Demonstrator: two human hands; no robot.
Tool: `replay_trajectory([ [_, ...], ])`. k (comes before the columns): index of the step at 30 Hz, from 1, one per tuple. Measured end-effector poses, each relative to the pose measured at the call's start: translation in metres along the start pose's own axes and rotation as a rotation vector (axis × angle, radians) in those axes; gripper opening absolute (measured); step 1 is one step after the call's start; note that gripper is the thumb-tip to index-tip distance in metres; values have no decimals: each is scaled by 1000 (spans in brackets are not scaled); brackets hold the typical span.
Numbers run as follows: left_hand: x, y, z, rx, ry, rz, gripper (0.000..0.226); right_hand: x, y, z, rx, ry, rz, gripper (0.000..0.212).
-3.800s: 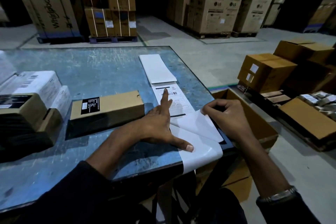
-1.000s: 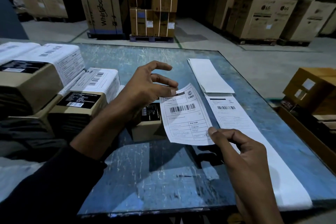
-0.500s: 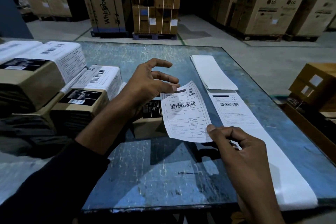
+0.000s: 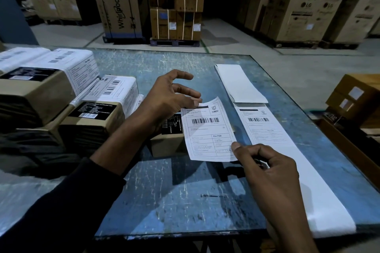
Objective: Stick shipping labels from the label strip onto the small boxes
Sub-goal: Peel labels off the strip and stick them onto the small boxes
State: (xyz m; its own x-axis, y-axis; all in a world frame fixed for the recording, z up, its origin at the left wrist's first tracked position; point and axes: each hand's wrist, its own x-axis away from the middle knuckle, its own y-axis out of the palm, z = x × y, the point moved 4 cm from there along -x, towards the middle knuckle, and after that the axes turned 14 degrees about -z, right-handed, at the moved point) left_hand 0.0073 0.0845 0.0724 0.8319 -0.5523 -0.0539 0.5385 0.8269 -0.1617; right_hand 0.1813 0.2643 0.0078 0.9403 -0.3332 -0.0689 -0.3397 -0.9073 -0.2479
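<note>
A peeled white shipping label [image 4: 207, 129] with a barcode hangs just above a small brown box [image 4: 166, 141] with a black sticker, mid-table. My left hand [image 4: 170, 98] pinches the label's top left corner, its other fingers spread. My right hand [image 4: 265, 168] pinches the bottom right corner. The label hides most of the box top. To the right, the long white label strip [image 4: 287, 150] lies along the table with one printed label showing, and runs over the near edge.
Several labelled small boxes [image 4: 98, 109] are stacked at the table's left side. The blue scratched table [image 4: 174, 195] has an edge on the right, with brown cartons [image 4: 357, 96] on the floor beyond. Large cartons on pallets stand at the back.
Since 3.8 s ago the label has come off the strip, and both hands carried it left over the small box. In the last second it has barely moved.
</note>
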Motion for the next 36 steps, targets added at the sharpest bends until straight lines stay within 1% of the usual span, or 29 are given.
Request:
replay_trajectory([
  [8,-4,0,-8,-121,-1,26,68,2,-3,-1,47,12,10,29],
  [12,-8,0,-11,-162,6,34,81,4,-6,1,37,13,48,27],
  [15,-8,3,-8,-249,3,25,89,6,-7,0,4,0,89,27],
  [17,-7,6,-4,-348,16,16,93,8,-8,-4,-17,-26,131,31],
  [19,-5,12,-1,-447,42,-2,95,9,-7,-12,19,-58,172,32],
  [21,-3,15,0,-523,62,0,96,11,-5,-23,90,-123,211,21],
  [23,0,13,0,-622,51,44,99,11,0,-39,194,-220,236,6],
  [24,2,11,0,-669,34,76,102,11,4,-48,249,-272,232,4],
  [26,7,6,0,-687,12,120,104,7,12,-66,340,-379,194,6],
  [27,10,5,0,-666,19,129,102,5,16,-72,377,-422,162,8],
  [29,20,4,2,-652,83,158,85,0,27,-78,435,-463,53,19],
  [31,38,5,4,-694,176,223,61,-4,36,-78,451,-398,-90,38],
  [32,49,6,3,-715,208,251,52,-5,38,-76,460,-356,-150,47],
  [34,73,11,-5,-764,220,281,48,-4,41,-77,510,-334,-224,58],
  [36,93,17,-15,-818,204,292,47,-3,44,-82,540,-335,-278,57],
])
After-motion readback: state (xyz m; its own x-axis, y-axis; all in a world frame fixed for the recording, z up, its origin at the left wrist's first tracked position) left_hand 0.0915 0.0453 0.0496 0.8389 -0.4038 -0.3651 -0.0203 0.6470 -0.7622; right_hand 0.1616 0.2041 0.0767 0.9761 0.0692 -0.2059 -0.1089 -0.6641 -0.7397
